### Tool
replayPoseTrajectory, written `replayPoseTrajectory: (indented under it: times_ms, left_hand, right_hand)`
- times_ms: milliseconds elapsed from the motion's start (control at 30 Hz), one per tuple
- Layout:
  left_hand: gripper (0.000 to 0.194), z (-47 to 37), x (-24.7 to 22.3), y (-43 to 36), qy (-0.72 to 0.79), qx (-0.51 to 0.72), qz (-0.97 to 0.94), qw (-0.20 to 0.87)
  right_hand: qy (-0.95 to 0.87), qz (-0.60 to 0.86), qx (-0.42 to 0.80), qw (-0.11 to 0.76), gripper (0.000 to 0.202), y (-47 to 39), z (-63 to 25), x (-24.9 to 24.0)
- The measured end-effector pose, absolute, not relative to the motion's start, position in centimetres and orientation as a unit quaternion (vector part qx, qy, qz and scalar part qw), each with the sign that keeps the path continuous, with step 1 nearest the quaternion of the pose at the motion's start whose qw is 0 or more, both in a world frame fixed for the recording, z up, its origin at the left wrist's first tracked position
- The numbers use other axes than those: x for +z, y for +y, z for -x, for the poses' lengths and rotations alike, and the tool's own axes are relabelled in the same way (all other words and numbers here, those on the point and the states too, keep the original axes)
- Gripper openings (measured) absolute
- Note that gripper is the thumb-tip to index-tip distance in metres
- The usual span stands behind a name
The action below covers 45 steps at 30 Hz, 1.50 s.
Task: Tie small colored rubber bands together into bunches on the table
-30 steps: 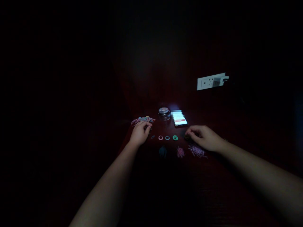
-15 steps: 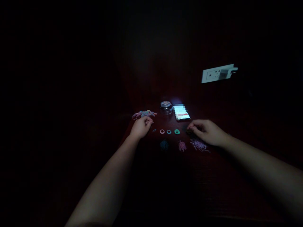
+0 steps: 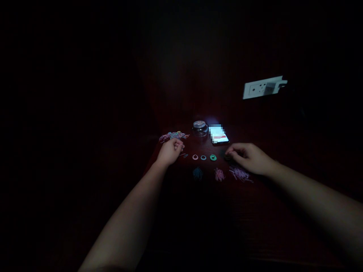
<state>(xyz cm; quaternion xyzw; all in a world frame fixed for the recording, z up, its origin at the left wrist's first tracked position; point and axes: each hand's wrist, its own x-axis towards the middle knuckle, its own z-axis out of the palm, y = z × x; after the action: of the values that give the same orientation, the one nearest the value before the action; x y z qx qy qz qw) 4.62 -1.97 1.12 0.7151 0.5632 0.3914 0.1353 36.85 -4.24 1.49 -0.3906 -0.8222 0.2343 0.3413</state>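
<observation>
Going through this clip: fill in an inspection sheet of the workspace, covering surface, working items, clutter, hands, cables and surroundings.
Surface: dark reddish table, poorly lit.
Working items: mixed pile of small coloured loops at left; a row with a pink ring, blue ring and green ring; nearer, dark teal pile, pink pile, purple pile.
Clutter: lidded clear jar; lit phone beside it.
Hands: left hand by the mixed pile, fingers curled; right hand above the purple pile's far side, fingers bent; grip unclear for both.
Cables: nothing seen; darkness may hide some.
Surroundings: white wall socket panel with a plug; otherwise mostly black.
</observation>
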Motion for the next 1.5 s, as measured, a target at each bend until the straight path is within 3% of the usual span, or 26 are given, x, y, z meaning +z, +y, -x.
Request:
replayPoseTrajectory:
  times_ms: [133,533,800,1133,1300,1500]
  left_hand:
    - [0.020,-4.6,1.4,-2.3,0.553,0.363,-0.743,0.098]
    - [0.023,-4.8,2.3,-2.9,0.564,0.196,-0.790,0.137]
    - [0.022,-4.5,1.9,-2.6,0.548,0.212,-0.797,0.140]
    - [0.018,-5.3,2.2,-3.1,0.531,0.231,-0.813,0.055]
    - [0.020,-7.6,2.7,-4.2,0.466,0.281,-0.830,0.120]
    - [0.017,-11.4,3.4,-6.5,0.355,0.326,-0.868,0.120]
  right_hand:
    - [-0.825,0.385,0.231,0.345,0.022,-4.3,-36.8,1.5]
    - [-0.826,0.380,0.230,0.348,0.020,-4.3,-36.7,1.4]
    - [-0.824,0.381,0.232,0.349,0.020,-4.4,-36.6,1.4]
    - [-0.833,0.384,0.227,0.328,0.019,-4.6,-36.4,1.5]
    - [-0.845,0.392,0.192,0.309,0.019,-5.7,-35.6,2.2]
    - [-0.852,0.366,0.184,0.325,0.020,-7.1,-34.1,2.7]
